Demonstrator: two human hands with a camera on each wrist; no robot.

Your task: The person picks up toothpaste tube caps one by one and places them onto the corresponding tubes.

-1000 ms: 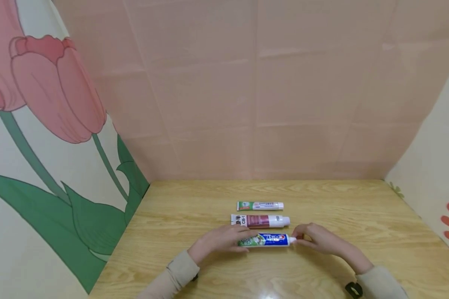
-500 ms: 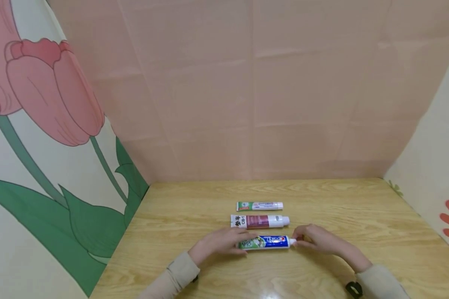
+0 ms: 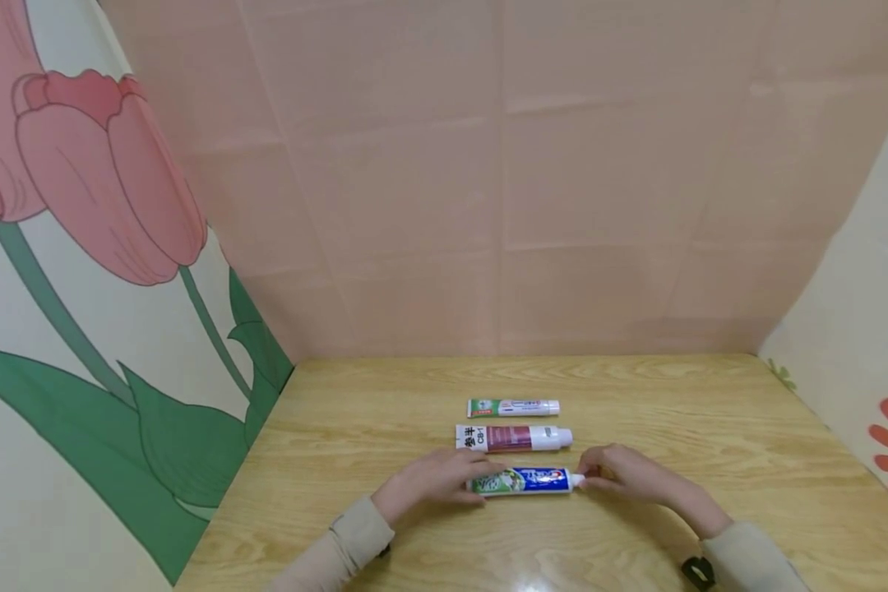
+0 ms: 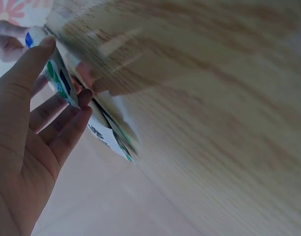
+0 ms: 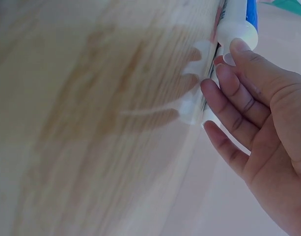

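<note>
A blue and green toothpaste tube [image 3: 540, 479] lies crosswise in front of the person, its white cap [image 3: 577, 481] pointing right. My left hand [image 3: 438, 477] holds the tube's flat green end between thumb and fingers, covering part of it. At the other end, my right hand [image 3: 629, 474] pinches the cap with thumb and index finger; its remaining fingers curve loosely in the right wrist view. Just behind lies a white and maroon toothpaste tube [image 3: 511, 438], touched by neither hand. Farther back is a slimmer green and white toothpaste tube [image 3: 521, 408].
All three tubes lie roughly parallel on a wood-grain table [image 3: 355, 403]. A pink cloth backdrop [image 3: 414, 205] rises at the table's back edge. Flower-printed panels stand on both sides, with a large pink tulip [image 3: 111, 173] on the left.
The blue and green tube has shifted slightly toward the person, opening a wider gap to the maroon tube. Both hands keep their hold at its ends.
</note>
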